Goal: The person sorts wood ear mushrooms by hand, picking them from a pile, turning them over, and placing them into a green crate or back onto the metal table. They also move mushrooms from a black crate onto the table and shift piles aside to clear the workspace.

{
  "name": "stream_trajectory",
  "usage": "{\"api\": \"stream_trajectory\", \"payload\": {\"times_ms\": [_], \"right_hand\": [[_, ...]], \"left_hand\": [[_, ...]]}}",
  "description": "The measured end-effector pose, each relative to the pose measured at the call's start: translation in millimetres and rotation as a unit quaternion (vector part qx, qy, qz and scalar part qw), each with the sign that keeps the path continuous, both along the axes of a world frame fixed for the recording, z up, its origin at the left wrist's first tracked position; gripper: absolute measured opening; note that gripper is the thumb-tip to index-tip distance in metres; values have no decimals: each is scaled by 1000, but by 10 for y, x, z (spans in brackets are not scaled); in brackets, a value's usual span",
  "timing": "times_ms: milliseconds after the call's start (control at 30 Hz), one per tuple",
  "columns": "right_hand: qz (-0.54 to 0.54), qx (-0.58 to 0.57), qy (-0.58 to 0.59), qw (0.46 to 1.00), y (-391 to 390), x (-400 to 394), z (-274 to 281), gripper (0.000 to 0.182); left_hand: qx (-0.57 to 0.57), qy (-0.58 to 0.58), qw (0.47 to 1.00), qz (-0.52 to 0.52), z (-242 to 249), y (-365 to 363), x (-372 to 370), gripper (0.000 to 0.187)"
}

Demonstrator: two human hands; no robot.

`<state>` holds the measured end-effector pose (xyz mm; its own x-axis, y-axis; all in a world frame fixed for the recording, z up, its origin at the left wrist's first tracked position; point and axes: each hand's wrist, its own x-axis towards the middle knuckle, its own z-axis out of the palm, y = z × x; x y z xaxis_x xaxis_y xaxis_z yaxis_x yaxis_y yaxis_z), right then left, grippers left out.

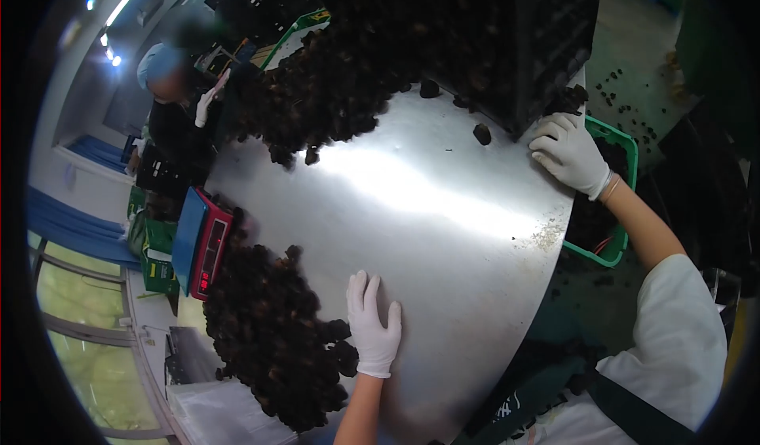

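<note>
My left hand (374, 326), in a white glove, lies open on the metal table (443, 287), fingers stretched out. Beside it is a heap of dark brown lumpy pieces (269, 326), whose kind I cannot make out. At the table's right edge, my gloved right hand (571, 158) has its fingers loosely bent and partly apart, close to the lower corner of a large black crate (554, 41). No held thing shows in it. A larger dark heap (324, 96) spreads beside the crate, with a few loose pieces (481, 134) nearby.
Below the table's right edge stands a green basket (632, 160) with dark contents. A red-and-blue scale (207, 247) stands at the left. A person in a blue cap (158, 65) is across the table, one gloved hand raised. Dark bits lie scattered on the floor (633, 73).
</note>
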<state>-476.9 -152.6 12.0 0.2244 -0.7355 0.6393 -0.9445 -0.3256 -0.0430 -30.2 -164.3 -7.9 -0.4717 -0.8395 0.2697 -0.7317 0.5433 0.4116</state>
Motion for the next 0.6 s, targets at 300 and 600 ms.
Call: {"api": "stream_trajectory", "payload": {"times_ms": [300,600], "right_hand": [[-260,61,-102,958,2,-2541,-1528,32],[-222,134,-215,942,731,-1335,-989,14]], "left_hand": [[-7,12,1000,12,27,24,-18,56],[3,5,1000,9,45,28,-47,58]]}}
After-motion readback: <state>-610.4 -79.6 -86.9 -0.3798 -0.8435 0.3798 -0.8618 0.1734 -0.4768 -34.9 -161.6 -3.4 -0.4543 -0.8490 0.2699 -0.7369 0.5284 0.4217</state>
